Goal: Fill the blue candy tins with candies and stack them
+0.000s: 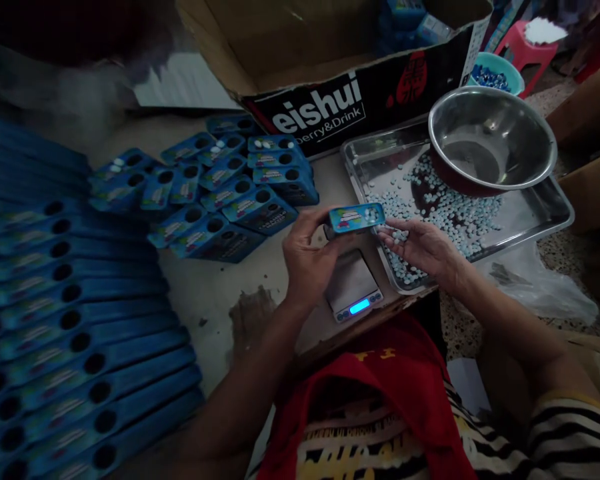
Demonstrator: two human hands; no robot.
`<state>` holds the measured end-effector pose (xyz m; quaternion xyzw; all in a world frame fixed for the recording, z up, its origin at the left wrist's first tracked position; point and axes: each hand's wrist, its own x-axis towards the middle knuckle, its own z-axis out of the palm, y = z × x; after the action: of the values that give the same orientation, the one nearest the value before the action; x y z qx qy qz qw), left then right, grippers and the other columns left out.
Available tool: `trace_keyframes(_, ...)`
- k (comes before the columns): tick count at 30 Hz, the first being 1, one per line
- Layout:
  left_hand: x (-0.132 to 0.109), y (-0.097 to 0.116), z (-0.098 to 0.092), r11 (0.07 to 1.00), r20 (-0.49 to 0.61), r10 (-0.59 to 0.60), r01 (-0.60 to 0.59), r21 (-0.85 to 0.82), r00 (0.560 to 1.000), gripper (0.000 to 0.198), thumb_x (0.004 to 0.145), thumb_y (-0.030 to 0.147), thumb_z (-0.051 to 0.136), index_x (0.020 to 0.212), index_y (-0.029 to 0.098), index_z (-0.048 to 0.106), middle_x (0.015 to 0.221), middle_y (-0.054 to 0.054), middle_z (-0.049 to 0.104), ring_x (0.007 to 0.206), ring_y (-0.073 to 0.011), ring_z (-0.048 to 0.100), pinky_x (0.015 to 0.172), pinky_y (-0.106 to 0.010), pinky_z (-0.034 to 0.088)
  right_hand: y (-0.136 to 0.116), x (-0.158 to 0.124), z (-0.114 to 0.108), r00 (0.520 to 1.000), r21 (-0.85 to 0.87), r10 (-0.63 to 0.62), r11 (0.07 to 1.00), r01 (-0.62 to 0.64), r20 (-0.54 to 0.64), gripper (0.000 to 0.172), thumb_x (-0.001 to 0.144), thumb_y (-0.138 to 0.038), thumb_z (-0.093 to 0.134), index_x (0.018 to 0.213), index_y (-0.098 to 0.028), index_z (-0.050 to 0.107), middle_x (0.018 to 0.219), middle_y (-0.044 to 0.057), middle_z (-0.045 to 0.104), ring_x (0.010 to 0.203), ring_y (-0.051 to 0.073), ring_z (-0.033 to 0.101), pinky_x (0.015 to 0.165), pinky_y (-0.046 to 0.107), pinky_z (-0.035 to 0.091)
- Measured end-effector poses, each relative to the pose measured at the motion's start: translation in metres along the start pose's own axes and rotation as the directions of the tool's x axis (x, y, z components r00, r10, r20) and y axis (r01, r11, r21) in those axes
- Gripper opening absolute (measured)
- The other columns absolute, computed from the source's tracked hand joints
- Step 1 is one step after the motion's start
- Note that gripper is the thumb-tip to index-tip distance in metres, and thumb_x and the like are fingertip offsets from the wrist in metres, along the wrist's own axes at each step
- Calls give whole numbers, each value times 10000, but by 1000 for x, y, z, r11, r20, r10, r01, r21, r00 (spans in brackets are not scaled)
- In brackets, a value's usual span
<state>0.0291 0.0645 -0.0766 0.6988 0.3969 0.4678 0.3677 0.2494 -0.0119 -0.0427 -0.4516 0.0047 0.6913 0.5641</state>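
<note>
My left hand (307, 257) grips a small blue candy box (347, 219), holding it up above a digital scale (351, 283) with a lit display. White tablets show in the round hole at the box's right end. Close to that hole, my right hand (425, 248) is turned palm up with its fingers curled, and several pale mint tablets (399, 235) lie on them. Below and behind this hand, more loose tablets (460, 223) are spread across a metal tray (523, 227).
A steel bowl (495, 137) rests on the tray's far side. Blue boxes with round holes (235, 207) stand to the left, beside long stacked rows of similar boxes (80, 347). Behind stands a big open carton (330, 110). A turquoise basin (515, 77) and pink stool (525, 50) are far right.
</note>
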Motion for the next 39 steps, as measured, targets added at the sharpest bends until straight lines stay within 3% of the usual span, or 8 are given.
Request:
trace_keyframes(5,-54,2,-26,918,-20,-308,292,-268,951,513,782,438,988,1197,258,746,1088,-19,816,1020,-244,800,938,-372,681,-6,-7,-10,1000,-187,-5,982,10,27,210,964,3,663,1092,-123,774,987,101,806,822,118,752,747,155,661)
trace_keyframes(9,-97,-5,-27,888,-5,-389,373,-267,921,499,785,407,988,1185,259,729,1072,-15,813,991,-232,811,916,-358,694,-12,-2,-20,1000,-355,-10,935,11,4,114,963,-209,864,994,-144,776,743,15,704,536,55,540,428,118,431)
trace_keyframes(11,-107,-10,-24,907,-26,-364,348,-237,931,508,808,423,979,1208,247,721,1093,-27,808,1017,-237,815,950,-379,699,-15,0,-22,1000,-398,-8,918,7,-1,235,901,-263,939,894,-154,731,631,-40,604,474,36,441,377,120,306)
trace_keyframes(14,-109,-15,-34,960,-25,-224,216,-177,974,617,839,480,976,1342,261,693,1283,-75,794,1214,-280,799,1090,-452,679,-21,-2,-21,997,-436,-71,898,55,-21,352,806,-230,1001,786,-165,656,614,-55,582,488,31,451,406,117,323)
trace_keyframes(20,-118,-12,-103,988,-44,-111,116,104,993,710,889,482,961,1495,299,640,1406,-103,769,1334,-318,763,1219,-561,619,-37,-21,-16,987,-493,-159,858,143,9,269,769,-58,930,935,-167,749,784,-17,696,693,71,654,635,139,579)
trace_keyframes(24,-137,-10,-128,981,-140,-152,167,99,978,741,909,454,953,1556,359,604,1427,-83,741,1378,-332,732,1265,-588,603,-41,-31,-9,988,-542,-158,829,134,4,197,800,-68,867,939,-159,761,778,-4,695,666,72,626,587,142,548)
trace_keyframes(29,-143,-7,-126,987,-150,-124,137,81,981,813,892,382,973,1596,369,567,1449,-75,719,1367,-349,732,1261,-632,603,-38,-35,0,974,-637,-217,741,212,72,181,787,-178,903,935,-148,804,705,-3,655,591,77,563,484,167,443)
trace_keyframes(39,-136,1,-112,968,-95,-45,67,243,994,779,913,314,931,1592,300,549,1438,-104,727,1339,-308,750,1217,-525,617,-42,-30,-1,983,-598,-134,780,184,127,143,829,-232,887,942,-190,811,746,-20,647,634,70,546,549,155,483)
